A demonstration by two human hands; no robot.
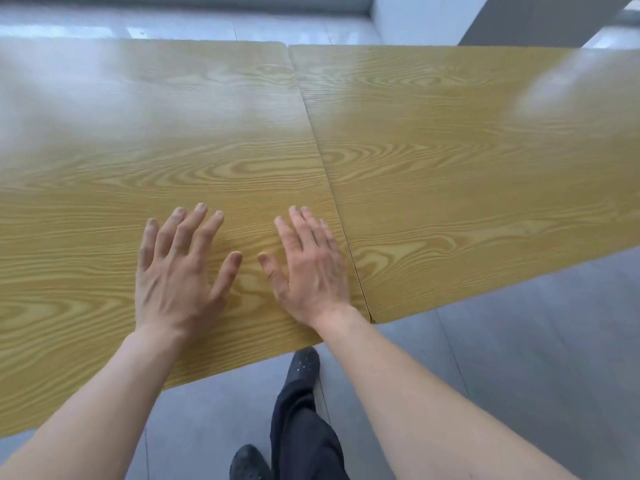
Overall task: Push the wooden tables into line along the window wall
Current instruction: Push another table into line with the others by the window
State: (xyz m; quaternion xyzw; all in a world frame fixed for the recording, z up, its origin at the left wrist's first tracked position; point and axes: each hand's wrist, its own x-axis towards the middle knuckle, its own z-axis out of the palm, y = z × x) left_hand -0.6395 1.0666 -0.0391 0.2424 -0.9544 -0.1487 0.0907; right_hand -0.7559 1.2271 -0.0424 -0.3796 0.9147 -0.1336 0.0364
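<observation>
Both hands flat, fingers spread, gripping nothing: left hand and right hand rest on the left table, near its seam with the right table. I'd push evenly, keeping the near edges flush.

Two yellow wooden tables stand side by side on the grey floor, edges touching. The left table has two flat hands on it; the right table is bare.
</observation>
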